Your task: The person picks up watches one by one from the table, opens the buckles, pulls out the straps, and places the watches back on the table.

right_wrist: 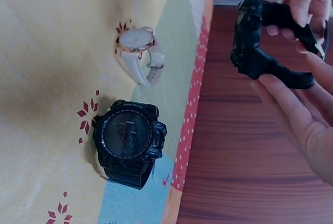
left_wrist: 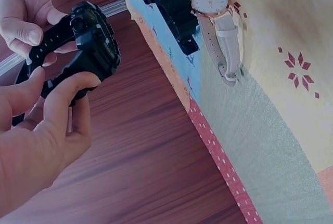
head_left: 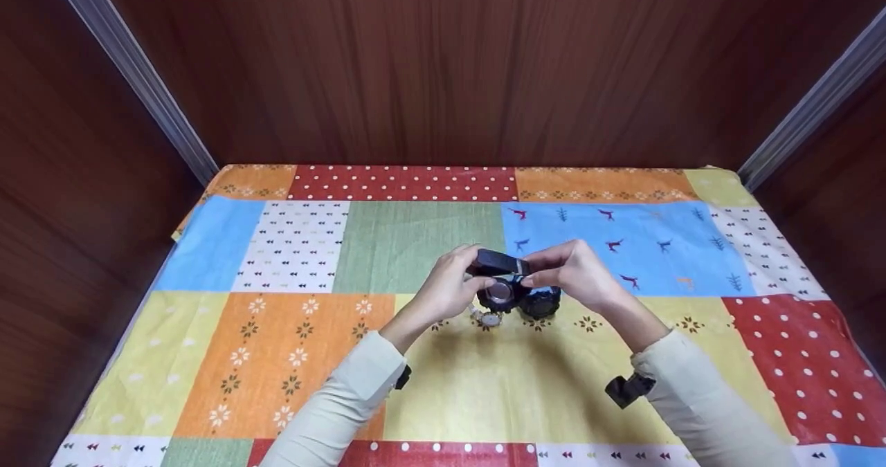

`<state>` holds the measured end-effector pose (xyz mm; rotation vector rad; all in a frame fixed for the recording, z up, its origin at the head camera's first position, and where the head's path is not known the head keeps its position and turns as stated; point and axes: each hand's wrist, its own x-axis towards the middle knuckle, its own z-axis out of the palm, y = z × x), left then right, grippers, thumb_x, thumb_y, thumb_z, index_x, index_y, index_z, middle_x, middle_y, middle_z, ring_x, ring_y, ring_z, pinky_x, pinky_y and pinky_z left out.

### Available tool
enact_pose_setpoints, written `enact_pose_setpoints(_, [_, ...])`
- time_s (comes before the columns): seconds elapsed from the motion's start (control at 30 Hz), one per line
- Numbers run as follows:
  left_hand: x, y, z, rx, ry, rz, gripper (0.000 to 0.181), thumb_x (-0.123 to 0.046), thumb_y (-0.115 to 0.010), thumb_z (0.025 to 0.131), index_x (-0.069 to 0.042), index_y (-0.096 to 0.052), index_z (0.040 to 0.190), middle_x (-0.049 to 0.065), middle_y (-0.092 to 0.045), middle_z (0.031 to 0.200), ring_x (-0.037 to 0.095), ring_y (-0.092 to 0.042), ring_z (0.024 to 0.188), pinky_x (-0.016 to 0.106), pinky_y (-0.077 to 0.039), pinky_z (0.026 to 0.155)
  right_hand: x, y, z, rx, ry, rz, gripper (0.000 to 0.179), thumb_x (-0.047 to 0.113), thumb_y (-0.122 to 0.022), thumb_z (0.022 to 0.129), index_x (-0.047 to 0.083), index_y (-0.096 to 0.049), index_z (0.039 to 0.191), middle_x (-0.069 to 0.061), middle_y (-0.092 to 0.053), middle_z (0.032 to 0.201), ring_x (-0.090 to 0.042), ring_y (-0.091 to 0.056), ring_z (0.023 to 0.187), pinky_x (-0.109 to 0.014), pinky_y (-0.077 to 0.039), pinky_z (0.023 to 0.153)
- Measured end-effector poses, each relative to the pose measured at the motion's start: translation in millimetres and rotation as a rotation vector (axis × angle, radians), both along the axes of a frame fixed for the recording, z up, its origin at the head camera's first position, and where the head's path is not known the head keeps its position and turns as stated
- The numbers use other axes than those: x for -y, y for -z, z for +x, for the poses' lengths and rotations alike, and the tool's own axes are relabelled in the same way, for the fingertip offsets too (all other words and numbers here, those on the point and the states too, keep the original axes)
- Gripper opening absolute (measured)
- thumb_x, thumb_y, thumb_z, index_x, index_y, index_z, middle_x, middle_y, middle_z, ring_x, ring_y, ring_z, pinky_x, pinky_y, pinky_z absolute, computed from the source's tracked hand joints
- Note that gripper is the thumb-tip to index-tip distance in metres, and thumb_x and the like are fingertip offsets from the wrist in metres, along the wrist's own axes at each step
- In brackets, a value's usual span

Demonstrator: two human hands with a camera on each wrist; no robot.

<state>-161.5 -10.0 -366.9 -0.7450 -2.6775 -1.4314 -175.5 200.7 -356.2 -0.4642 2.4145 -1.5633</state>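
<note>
A black digital-style wristwatch (head_left: 500,292) is held up off the cloth between both hands, its strap bent into a loop. My left hand (head_left: 450,284) grips it at one side, with fingers against the case and strap in the left wrist view. On the other side, my right hand (head_left: 574,277) pinches the strap between thumb and fingers. Below lies a second black sport watch (right_wrist: 126,136), dial up, its digital display showing. Beside that one rests a white-strapped watch (left_wrist: 210,1) with a pale dial and rose-gold rim.
A patchwork-patterned cloth (head_left: 291,363) covers the table. Dark wood panels (head_left: 443,66) stand behind it and at both sides, with metal strips (head_left: 138,72) in the corners. A black band (head_left: 628,388) sits at the right wrist.
</note>
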Motion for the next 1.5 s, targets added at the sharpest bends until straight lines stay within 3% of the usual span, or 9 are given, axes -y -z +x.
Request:
enact_pose_setpoints(0.27, [2.7,0.5,-1.5,0.017,0.005,0.018,0.022,-0.003,-0.062,0.084,-0.001,-0.06,0.106,0.011,-0.058,0.103,0.024,-0.054,0.097,0.041,-0.043,0.087,-2.7,-0.1,-0.7,0.04,0.011,-0.055,0.027,0.002,-0.073,0.072,-0.004,-0.069,0.098,-0.015,-0.068,0.088,-0.019,-0.064,0.079,-0.033,-0.052,0.076])
enact_pose_setpoints(0.5, [3.1,0.4,-0.3,0.035,0.008,-0.01,0.023,-0.004,-0.061,0.084,-0.002,-0.059,0.108,0.01,-0.057,0.103,0.024,-0.054,0.096,0.037,-0.044,0.086,-3.2,1.2,-0.1,0.083,0.01,-0.11,0.031,-0.001,-0.072,0.072,-0.007,-0.066,0.101,-0.017,-0.068,0.09,-0.019,-0.065,0.079,-0.033,-0.052,0.077])
enact_pose_setpoints(0.73, [4.2,0.3,-0.8,-0.005,0.015,0.006,0.021,-0.003,-0.061,0.084,-0.001,-0.059,0.104,0.012,-0.058,0.102,0.024,-0.053,0.096,0.039,-0.043,0.085,-3.4,1.4,-0.8,0.097,0.012,-0.168,0.032,-0.004,-0.07,0.073,-0.012,-0.063,0.103,-0.021,-0.067,0.09,-0.019,-0.066,0.076,-0.035,-0.052,0.076])
enact_pose_setpoints(1.5, [7.4,-0.3,-1.6,0.013,0.023,0.008,0.022,-0.004,-0.059,0.085,-0.003,-0.058,0.107,0.01,-0.057,0.104,0.024,-0.053,0.099,0.04,-0.042,0.087,-5.2,0.1,-0.5,0.071,0.03,-0.15,0.032,-0.001,-0.072,0.073,-0.01,-0.064,0.103,-0.021,-0.066,0.092,-0.026,-0.066,0.079,-0.034,-0.052,0.076])
